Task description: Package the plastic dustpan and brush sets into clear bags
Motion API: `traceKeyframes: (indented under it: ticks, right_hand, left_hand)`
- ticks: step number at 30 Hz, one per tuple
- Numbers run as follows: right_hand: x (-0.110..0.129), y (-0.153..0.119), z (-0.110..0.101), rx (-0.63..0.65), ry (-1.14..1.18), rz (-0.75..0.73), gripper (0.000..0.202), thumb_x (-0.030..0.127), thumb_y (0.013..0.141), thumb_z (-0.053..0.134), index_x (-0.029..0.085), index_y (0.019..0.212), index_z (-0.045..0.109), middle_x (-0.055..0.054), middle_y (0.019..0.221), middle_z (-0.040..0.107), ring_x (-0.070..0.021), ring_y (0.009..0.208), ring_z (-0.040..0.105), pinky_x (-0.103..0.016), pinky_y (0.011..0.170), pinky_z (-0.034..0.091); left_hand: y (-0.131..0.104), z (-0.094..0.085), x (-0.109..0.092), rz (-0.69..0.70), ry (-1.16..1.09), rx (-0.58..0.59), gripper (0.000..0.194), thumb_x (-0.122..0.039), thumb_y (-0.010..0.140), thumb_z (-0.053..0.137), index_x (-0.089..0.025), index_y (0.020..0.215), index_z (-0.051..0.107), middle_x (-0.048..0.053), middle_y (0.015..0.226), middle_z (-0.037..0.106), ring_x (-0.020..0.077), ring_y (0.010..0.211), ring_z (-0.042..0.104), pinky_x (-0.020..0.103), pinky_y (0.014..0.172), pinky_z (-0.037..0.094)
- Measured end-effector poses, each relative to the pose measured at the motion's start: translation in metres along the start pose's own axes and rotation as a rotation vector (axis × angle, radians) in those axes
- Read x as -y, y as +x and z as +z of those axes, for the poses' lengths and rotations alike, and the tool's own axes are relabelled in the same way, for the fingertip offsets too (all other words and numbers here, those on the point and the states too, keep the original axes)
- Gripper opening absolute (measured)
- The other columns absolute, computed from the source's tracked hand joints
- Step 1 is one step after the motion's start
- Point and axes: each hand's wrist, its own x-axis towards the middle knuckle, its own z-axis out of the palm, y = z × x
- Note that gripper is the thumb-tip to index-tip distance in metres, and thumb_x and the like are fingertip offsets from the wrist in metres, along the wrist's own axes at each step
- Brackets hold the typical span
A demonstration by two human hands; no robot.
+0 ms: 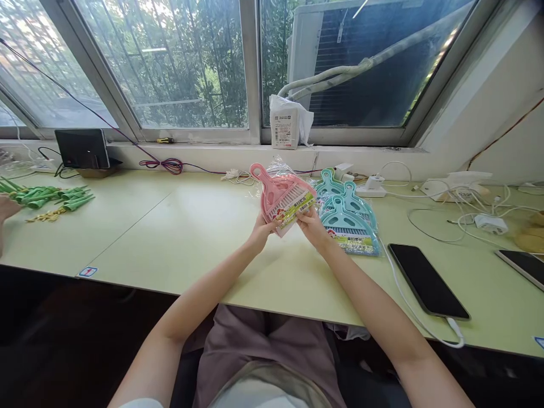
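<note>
A pale cloth top (pixel 259 395) and mauve cloth trousers (pixel 272 340) show beneath two bare arms (pixel 216 286), whose left hand (pixel 260 233) and right hand (pixel 312 226) close, thumbs in front, on the lower edges of one pink, rounded plastic dustpan-and-brush set (pixel 272 192), tilted over the smooth pale-green tabletop (pixel 191 226). Crinkled clear film (pixel 278 165) wraps its pale bristles (pixel 293 196) and yellow-green label (pixel 293 209); just beside, three visible turquoise, rounded plastic dustpan-and-brush sets (pixel 344 220) lie overlapping.

Pink plastic dustpan (pixel 272 190), glossy wrapper (pixel 279 164)
</note>
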Motion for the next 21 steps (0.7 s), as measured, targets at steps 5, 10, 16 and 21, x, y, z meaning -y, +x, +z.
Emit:
traceKeyframes:
  ticks: [5,10,16,21]
  right_hand:
    - [0.003,0.002,0.0,-0.009,0.04,-0.042,0.057,0.011,0.057,0.077,0.031,0.108,0.06,0.008,0.085,0.072,-0.014,0.088,0.069,-0.033,0.087,0.058]
    - [0.011,-0.005,0.008,-0.009,0.02,-0.084,0.057,0.014,0.06,0.077,0.031,0.112,0.06,0.006,0.088,0.073,-0.0154,0.096,0.069,-0.035,0.09,0.057]
    - [0.007,-0.008,0.015,-0.104,0.026,-0.166,0.05,0.019,0.062,0.077,0.03,0.107,0.059,0.006,0.092,0.072,-0.0132,0.093,0.068,-0.032,0.092,0.056]
    - [0.002,-0.008,0.013,-0.128,0.023,-0.188,0.048,0.021,0.061,0.08,0.031,0.103,0.058,0.007,0.098,0.071,-0.0124,0.098,0.067,-0.03,0.094,0.056]
  left_hand:
    - [-0.005,0.005,-0.001,-0.002,0.072,0.027,0.072,-0.032,0.059,0.083,-0.024,0.126,0.059,0.008,0.116,0.071,0.0318,0.105,0.064,0.036,0.073,0.052]
    - [-0.01,0.008,0.002,-0.049,0.014,0.081,0.059,-0.031,0.065,0.08,-0.021,0.12,0.063,0.011,0.117,0.07,0.0335,0.105,0.066,0.044,0.084,0.052]
    - [-0.006,0.009,0.008,-0.133,-0.049,0.175,0.071,-0.026,0.066,0.078,-0.024,0.133,0.053,0.012,0.13,0.063,0.0355,0.116,0.062,0.052,0.1,0.045]
    - [-0.005,0.012,0.005,0.061,-0.113,0.075,0.068,-0.034,0.074,0.076,-0.026,0.136,0.05,0.009,0.138,0.058,0.0307,0.132,0.049,0.049,0.109,0.039]
